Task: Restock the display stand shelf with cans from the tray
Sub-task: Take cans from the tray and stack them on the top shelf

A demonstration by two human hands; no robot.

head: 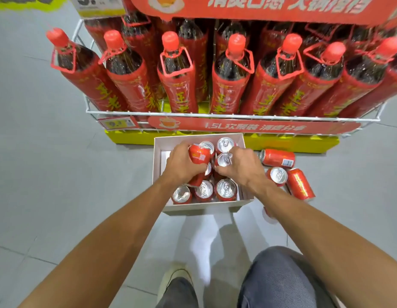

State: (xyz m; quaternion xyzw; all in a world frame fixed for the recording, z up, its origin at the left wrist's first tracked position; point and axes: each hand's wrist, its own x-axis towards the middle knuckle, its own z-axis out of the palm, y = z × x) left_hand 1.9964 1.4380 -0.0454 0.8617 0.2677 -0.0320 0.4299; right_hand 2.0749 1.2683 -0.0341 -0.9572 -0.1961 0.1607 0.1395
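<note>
Forearms (93,241) extended, left hand (182,166) grips tilted can (198,154), right hand (243,166) upright can (224,160).

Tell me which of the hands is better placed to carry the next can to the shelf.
Left. The left hand grips a red can tilted up above the others in the tray. The right hand curls round an upright can seated among its neighbours.

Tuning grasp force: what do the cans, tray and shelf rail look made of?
The cans: metal, probably aluminium; shiny silver lids with pull tabs, glossy red printed sides. The tray: seemingly white cardboard; matte, thin folded walls. The shelf rail: white-coated metal wire, probably; thin glossy rods.
</note>
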